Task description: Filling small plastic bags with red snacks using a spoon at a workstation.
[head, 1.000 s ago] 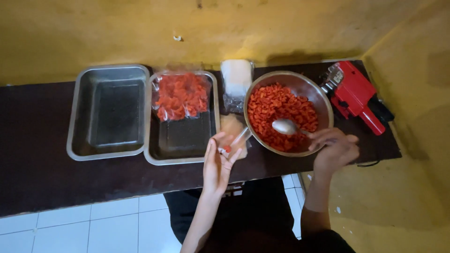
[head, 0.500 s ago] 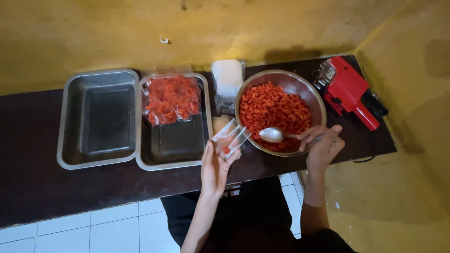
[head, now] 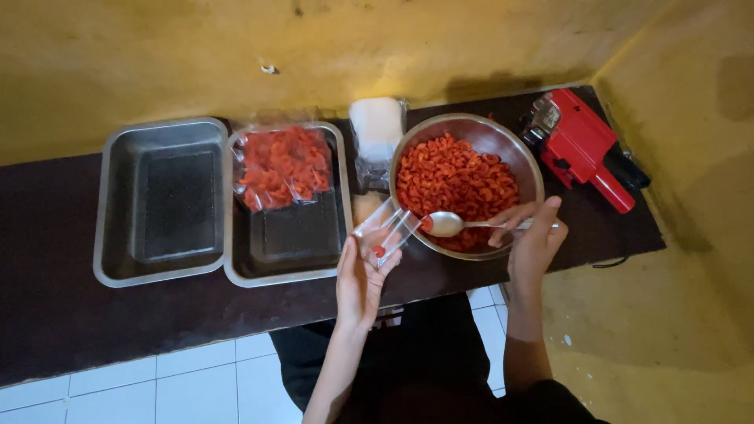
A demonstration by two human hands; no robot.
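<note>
Two hands: left hand (head: 360,279) grips clear bag (head: 385,233); right hand (head: 534,235) grips spoon (head: 449,224).

two rectangular steel trays (head: 161,202) (head: 290,235) left of a round steel bowl (head: 503,141); sealed clear bag of red pieces (head: 279,165) in the nearer tray; red plastic hand tool (head: 581,145) right of the bowl.

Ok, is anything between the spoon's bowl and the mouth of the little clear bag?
Nothing visible. The spoon, held by the right hand, sits over the near rim of the metal bowl, right beside the clear bag held open by the left hand.
</note>
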